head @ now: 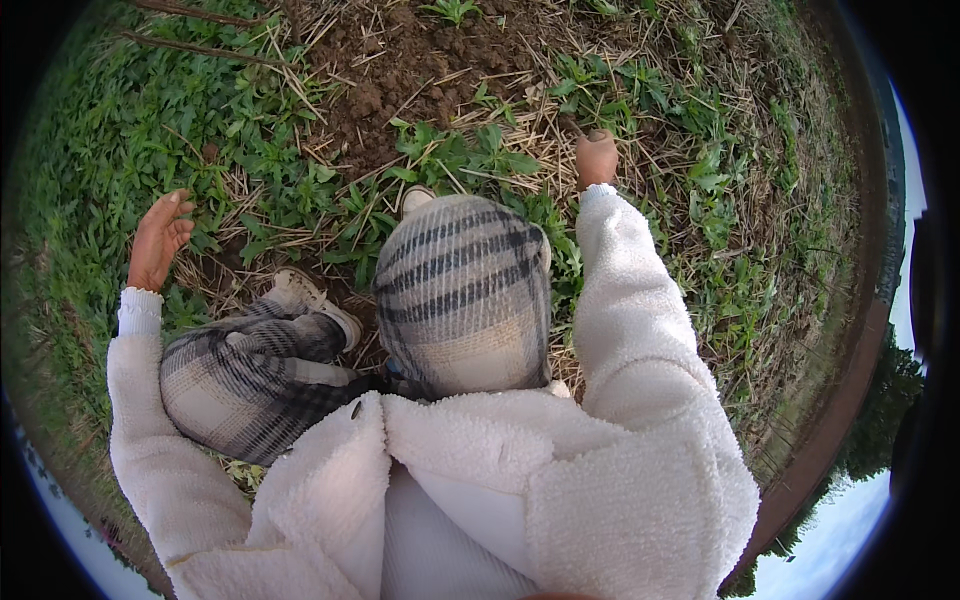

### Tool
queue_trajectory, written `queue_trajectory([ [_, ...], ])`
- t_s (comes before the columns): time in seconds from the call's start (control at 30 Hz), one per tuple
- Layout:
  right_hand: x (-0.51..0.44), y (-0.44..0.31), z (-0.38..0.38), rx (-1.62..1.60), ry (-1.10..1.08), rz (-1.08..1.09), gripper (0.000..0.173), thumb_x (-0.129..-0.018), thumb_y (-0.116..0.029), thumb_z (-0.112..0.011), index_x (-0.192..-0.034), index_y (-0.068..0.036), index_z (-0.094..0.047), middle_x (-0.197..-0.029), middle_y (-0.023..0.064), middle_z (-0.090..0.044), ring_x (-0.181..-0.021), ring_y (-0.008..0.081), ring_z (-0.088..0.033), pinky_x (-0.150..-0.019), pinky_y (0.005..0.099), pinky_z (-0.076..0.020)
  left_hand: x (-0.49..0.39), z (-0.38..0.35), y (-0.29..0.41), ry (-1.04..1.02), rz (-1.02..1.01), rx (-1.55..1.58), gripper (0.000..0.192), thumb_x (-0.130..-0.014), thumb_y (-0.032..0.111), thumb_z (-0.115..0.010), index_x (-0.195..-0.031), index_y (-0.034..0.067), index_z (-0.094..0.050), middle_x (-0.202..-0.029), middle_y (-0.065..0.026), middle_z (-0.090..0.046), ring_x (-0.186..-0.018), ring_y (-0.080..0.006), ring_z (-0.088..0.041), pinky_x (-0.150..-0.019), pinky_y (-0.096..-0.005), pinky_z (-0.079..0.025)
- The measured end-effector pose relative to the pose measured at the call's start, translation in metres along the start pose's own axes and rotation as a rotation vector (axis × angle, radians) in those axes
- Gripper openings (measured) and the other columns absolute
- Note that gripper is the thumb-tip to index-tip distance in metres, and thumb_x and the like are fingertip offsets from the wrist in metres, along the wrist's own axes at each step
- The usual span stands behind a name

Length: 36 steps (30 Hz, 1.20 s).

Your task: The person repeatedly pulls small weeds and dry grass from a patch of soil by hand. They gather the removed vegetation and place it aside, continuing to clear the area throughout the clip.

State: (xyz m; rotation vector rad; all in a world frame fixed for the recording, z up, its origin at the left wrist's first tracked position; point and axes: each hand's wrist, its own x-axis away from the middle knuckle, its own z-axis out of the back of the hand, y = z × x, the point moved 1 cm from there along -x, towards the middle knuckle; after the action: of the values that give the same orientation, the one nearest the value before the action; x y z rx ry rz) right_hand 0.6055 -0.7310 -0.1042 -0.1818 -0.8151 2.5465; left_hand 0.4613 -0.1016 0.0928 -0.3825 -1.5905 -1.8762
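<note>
My left hand (159, 238) is at the left, held over leafy green weeds (262, 165) with its fingers apart and loosely bent; nothing shows in it. To the right of my knee, my right hand (597, 157) is closed in a fist around what looks like the short handle of a small hand tool (571, 126). The tool's working end is hard to make out among dry straw (544, 139) and weeds. Between the hands lies bare, crumbly brown soil (375, 97), with a broad-leaved green plant (487, 154) at its lower edge.
My bent knees in plaid trousers (461, 292) and a soiled shoe (319, 304) are close below the plants. Thin dry woody stems (202, 51) cross the upper left. Weeds and straw (742, 300) cover the ground at right, with a brown dirt strip (821, 457) beyond.
</note>
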Motion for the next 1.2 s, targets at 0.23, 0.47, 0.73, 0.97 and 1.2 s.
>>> queue_trajectory([
  [0.23, 0.071, 0.056, -0.037, -0.185, 0.021, -0.146, 0.026, -0.077, -0.018, -0.066, -0.094, -0.004, -0.054, -0.079, 0.0114, -0.062, -0.071, 0.0255, -0.060, -0.072, 0.0352, -0.0470, 0.000, 0.002, -0.008, 0.037, 0.070, 0.032, 0.041, -0.093, 0.033, -0.052, -0.120, 0.002, -0.050, -0.096, -0.0017, -0.058, -0.072, -0.0059, -0.056, -0.065, -0.0210, -0.047],
  [0.47, -0.019, -0.021, 0.077, -0.210, -0.125, -0.138, 0.029, -0.073, -0.018, -0.061, -0.096, 0.000, -0.060, -0.082, 0.0191, -0.065, -0.079, 0.0353, -0.062, -0.072, 0.0384, -0.0481, -0.003, -0.011, 0.003, -0.064, -0.038, 0.015, 0.042, -0.093, 0.034, -0.052, -0.121, 0.002, -0.050, -0.095, -0.0022, -0.058, -0.072, -0.0051, -0.055, -0.064, -0.0203, -0.046],
  [0.73, 0.029, -0.029, 0.111, -0.026, -0.080, 0.034, 0.035, -0.072, -0.018, -0.065, -0.101, 0.000, -0.060, -0.085, 0.0188, -0.065, -0.078, 0.0334, -0.062, -0.072, 0.0377, -0.0478, 0.017, 0.009, 0.032, 0.019, -0.198, 0.030, 0.040, -0.093, 0.033, -0.052, -0.119, 0.002, -0.051, -0.097, -0.0021, -0.057, -0.073, -0.0050, -0.055, -0.064, -0.0195, -0.044],
  [0.97, 0.064, -0.133, 0.103, -0.018, -0.186, 0.316, 0.032, -0.073, -0.021, -0.065, -0.097, 0.000, -0.059, -0.080, 0.0192, -0.065, -0.075, 0.0368, -0.062, -0.069, 0.0412, -0.0474, 0.069, 0.007, 0.050, 0.117, -0.394, 0.000, 0.032, -0.093, 0.033, -0.052, -0.103, 0.004, -0.061, -0.087, 0.0001, -0.059, -0.071, -0.0054, -0.054, -0.065, -0.0204, -0.044],
  [1.2, 0.101, -0.297, 0.105, 0.109, -0.501, 0.918, 0.027, -0.075, -0.018, -0.064, -0.096, -0.003, -0.057, -0.081, 0.0184, -0.063, -0.077, 0.0375, -0.059, -0.067, 0.0413, -0.0463, 0.128, -0.022, 0.030, 0.054, -0.475, -0.326, 0.041, -0.093, 0.035, -0.051, -0.069, 0.003, -0.056, -0.064, -0.0025, -0.058, -0.061, -0.0105, -0.055, -0.061, -0.0271, -0.047],
])
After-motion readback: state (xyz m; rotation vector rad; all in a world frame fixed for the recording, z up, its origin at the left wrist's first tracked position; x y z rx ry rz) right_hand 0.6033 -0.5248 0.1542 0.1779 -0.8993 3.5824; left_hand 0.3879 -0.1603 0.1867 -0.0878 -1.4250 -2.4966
